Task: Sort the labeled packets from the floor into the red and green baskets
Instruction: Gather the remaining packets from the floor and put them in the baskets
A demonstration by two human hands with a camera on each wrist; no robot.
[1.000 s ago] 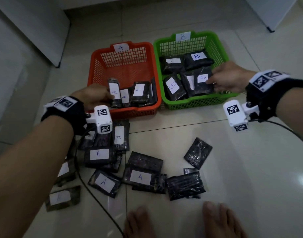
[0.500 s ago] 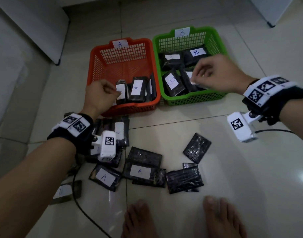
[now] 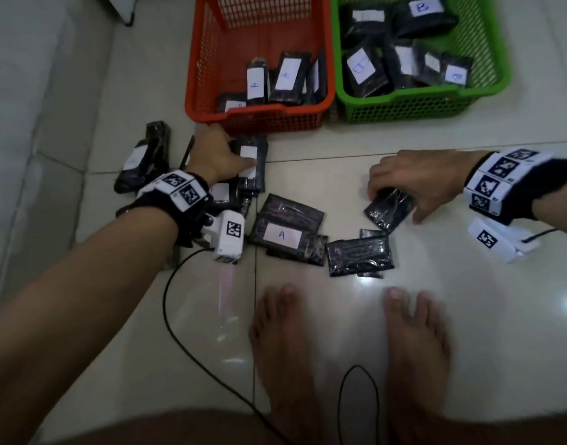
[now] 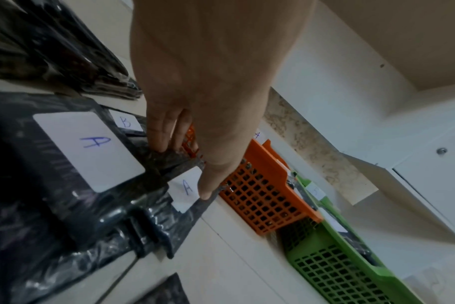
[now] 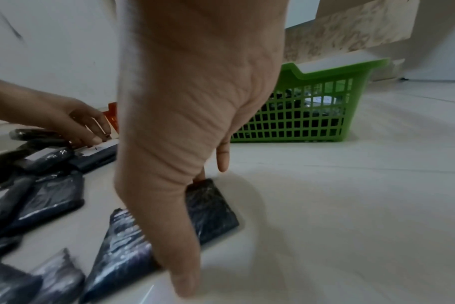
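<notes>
**Q:** Status of your two hands, and where are the packets?

**A:** Your left hand (image 3: 219, 155) is down on the floor (image 3: 436, 300) just in front of the red basket (image 3: 259, 115), thumb and fingers (image 4: 166, 131) pinching the upper packet (image 4: 187, 185) marked "A". Its long axis runs toward the basket's front wall, so the lift is short and straight ahead. Your right hand (image 3: 413, 181) sits over the unlabeled-side packet (image 3: 389, 208), which lies apart from the pile, nearer the green basket (image 3: 404, 106). Fingers are curled at its far edge and the thumb (image 5: 179, 257) at the near edge: narrow, closing. I can't tell whether it has left the floor.

**Q:** Readable writing?

**A:** "A" on the pinched packet, on a larger label (image 4: 91, 150) beside it, and on one packet mid-pile (image 3: 282, 234). One "B" label (image 4: 126, 122) sits behind your left fingers. The green basket's contents show "B". The right-hand packet lies label down, letter hidden.

**Q:** What does the next move depend on?

**A:** My read: you must turn the right packet over before choosing a basket. The left one likely goes red.
</notes>
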